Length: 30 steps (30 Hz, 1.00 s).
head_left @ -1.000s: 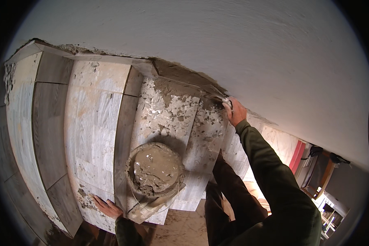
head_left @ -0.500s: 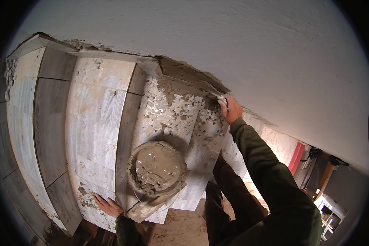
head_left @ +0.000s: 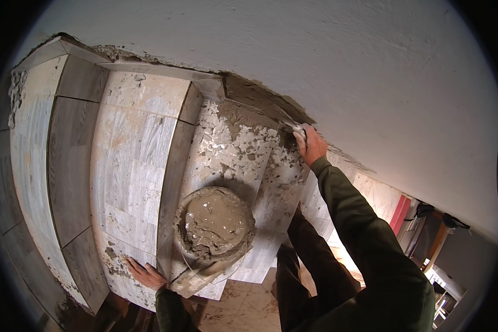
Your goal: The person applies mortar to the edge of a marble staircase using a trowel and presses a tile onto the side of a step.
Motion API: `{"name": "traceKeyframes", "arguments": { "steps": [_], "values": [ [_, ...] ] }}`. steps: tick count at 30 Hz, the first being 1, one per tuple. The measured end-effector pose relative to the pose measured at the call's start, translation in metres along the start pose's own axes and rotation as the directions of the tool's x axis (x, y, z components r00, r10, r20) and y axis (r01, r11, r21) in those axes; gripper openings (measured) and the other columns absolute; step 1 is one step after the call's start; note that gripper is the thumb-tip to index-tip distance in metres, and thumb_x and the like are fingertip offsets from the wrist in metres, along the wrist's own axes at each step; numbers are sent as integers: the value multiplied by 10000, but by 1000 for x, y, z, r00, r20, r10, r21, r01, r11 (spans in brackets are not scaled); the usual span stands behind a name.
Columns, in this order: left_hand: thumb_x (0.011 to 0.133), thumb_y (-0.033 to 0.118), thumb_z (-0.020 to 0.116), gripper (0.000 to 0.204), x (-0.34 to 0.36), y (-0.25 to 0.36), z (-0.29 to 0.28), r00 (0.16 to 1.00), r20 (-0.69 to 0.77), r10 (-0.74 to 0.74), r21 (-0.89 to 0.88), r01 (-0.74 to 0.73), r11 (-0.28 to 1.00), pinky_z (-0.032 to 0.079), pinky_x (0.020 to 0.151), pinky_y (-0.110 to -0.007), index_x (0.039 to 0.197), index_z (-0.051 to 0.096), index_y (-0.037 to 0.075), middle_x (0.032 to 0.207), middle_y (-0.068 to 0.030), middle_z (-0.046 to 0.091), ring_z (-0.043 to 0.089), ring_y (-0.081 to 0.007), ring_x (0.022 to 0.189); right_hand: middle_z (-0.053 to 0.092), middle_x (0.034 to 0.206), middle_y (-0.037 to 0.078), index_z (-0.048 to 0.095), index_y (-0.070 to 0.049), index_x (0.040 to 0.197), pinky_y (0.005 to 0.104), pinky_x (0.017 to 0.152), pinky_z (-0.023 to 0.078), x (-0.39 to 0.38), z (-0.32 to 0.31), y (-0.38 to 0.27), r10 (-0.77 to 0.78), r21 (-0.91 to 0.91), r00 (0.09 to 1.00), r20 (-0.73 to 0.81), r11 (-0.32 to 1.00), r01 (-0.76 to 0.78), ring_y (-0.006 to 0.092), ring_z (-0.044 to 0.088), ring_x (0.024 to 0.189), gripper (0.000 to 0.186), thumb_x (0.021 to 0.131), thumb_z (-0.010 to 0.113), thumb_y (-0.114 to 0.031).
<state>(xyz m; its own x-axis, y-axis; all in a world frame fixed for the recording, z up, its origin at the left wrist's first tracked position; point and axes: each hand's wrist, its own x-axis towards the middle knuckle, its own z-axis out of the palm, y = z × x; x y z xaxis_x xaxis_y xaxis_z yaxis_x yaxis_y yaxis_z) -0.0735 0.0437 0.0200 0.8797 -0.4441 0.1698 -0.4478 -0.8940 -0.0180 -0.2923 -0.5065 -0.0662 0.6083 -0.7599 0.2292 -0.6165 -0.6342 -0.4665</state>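
**Mortar going onto the stair edge by the wall**

Left hand (head_left: 145,274): lies flat on the near edge of the tiled step (head_left: 130,166), fingers spread and released, holding nothing. It looks like a brace for the body's weight. The forearm enters from the lower edge, short and nearly straight.

Centre: a round bucket of grey mortar (head_left: 214,224) stands on the splattered step, just right of the left hand and apart from it. It appears well filled, its rim caked. Loose crumbs of mortar scatter over the tiles beyond it.

Right hand (head_left: 311,145): reaches far and right to where the step meets the white wall (head_left: 326,61). The fingers are clenched around the handle of a trowel (head_left: 289,123), whose blade points left along a dark band of fresh mortar (head_left: 260,99) laid against the wall's foot. The right arm is almost fully stretched, green sleeve running from the lower right, wrist bent slightly toward the wall.

Judgement on doing it well: keep the blade at a low angle and draw it along the band in one even pass, pressing mortar into the joint without smearing the wall. The long reach weakens control, so the left brace matters. Reloading means coming back to the bucket.
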Motion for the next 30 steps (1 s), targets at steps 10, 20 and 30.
{"name": "traceKeyframes", "arguments": {
  "steps": [10,20,30],
  "values": [
    [931,412,277,574,-1,-2,1,1000,2,-19,-22,19,1000,223,1024,-452,1330,333,3,1370,-208,310,305,-367,1243,604,909,138,519,-90,1021,381,680,464,6,5,-12,3,18,1000,21,1000,-3,323,585,818,255,838,573,-258],
    [929,423,271,581,-1,2,1,999,9,-32,-17,32,999,213,1029,-458,1332,331,10,1371,-206,307,299,-369,1243,606,893,134,511,-99,1033,373,667,469,20,20,-28,-32,14,999,0,999,32,331,591,806,260,852,560,-280],
    [930,430,264,586,0,-2,0,999,19,-37,-9,37,999,214,1029,-462,1335,327,11,1376,-205,302,303,-367,1245,608,887,129,510,-104,1036,385,672,467,26,11,-51,17,73,999,41,997,-20,329,592,805,257,851,559,-275]
  ]
}}
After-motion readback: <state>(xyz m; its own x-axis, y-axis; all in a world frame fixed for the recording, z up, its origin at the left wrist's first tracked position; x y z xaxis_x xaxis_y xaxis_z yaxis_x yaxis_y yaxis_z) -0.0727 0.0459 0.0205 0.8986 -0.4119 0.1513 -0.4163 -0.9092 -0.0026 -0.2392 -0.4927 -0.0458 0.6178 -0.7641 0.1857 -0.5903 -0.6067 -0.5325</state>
